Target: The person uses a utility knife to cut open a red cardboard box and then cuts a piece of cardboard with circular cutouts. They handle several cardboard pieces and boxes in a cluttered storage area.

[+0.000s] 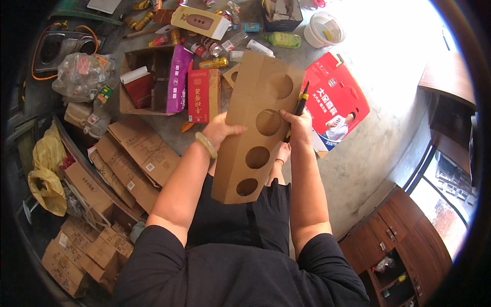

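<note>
Head view, brown cardboard insert, four round holes, tilted upright

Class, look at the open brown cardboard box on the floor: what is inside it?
Inside the open brown box stand a purple carton and a dark red packet topped with white. The box's floor and anything behind the carton are covered.

Matt brown corrugated cardboard for the punched insert at frame centre, its four round holes cleanly cut. Glossy printed card on the red gift box at upper right. Smooth, faintly translucent stone or resin for the pale bangle. Crinkled glossy plastic for the yellow bags at left. Rough matt concrete floor.
</note>
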The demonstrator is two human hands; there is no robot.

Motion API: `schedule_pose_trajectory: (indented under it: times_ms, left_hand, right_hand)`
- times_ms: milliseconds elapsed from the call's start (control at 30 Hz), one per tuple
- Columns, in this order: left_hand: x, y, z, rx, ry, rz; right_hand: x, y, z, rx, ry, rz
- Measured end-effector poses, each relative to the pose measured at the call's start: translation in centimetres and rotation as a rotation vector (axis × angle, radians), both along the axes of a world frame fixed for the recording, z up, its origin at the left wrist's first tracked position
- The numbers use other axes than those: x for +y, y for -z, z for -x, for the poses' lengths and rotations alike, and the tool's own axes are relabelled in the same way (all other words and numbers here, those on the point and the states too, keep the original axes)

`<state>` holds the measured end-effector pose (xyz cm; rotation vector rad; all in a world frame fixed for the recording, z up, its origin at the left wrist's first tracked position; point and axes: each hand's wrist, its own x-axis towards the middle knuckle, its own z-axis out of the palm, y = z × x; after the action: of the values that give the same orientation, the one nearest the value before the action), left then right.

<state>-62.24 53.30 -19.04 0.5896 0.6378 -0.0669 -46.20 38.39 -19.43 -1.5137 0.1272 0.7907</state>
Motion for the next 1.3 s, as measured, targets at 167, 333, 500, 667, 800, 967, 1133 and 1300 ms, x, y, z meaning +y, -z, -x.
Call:
schedule_pose_trajectory:
  times_ms: [167, 333, 500, 667, 800, 967, 1133, 1300]
  left_hand:
    - [-1.6, 0.8, 2.1, 0.066, 0.169, -0.091]
    - [-1.8, 2.0, 1.8, 0.142, 0.071, -0.216]
    - [-0.1, 2.7, 1.2, 0.123, -0.058, -0.193]
    - [0.9, 2.7, -0.2, 0.045, -0.107, -0.121]
    - [1.0, 3.2, -0.4, 0.057, -0.039, -0.107]
    - [0.5, 3.0, -0.7, -0.140, -0.121, 0.138]
    - [-0.1, 1.4, -0.5, -0.238, -0.156, 0.314]
    - [-0.7, 3.2, -0.4, -0.082, -0.232, 0.072]
  right_hand:
    - [0.3, -0.5, -1.5, -0.019, -0.038, -0.011]
    - [0.4, -0.8, -1.7, -0.002, -0.083, -0.028]
    - [-0.9, -0.3, -0.8, -0.047, -0.308, 0.091]
    - [-2.7, 0.2, 3.5, 0.206, -0.206, -0.060]
    - [-2.8, -0.2, 3.2, 0.211, -0.182, -0.062]
    - [-1.5, -2.3, 2.0, 0.293, -0.185, -0.268]
    - [-0.8, -4.5, 2.6, 0.391, -0.122, -0.452]
    - [-1.5, -2.2, 1.7, 0.419, -0.163, -0.256]
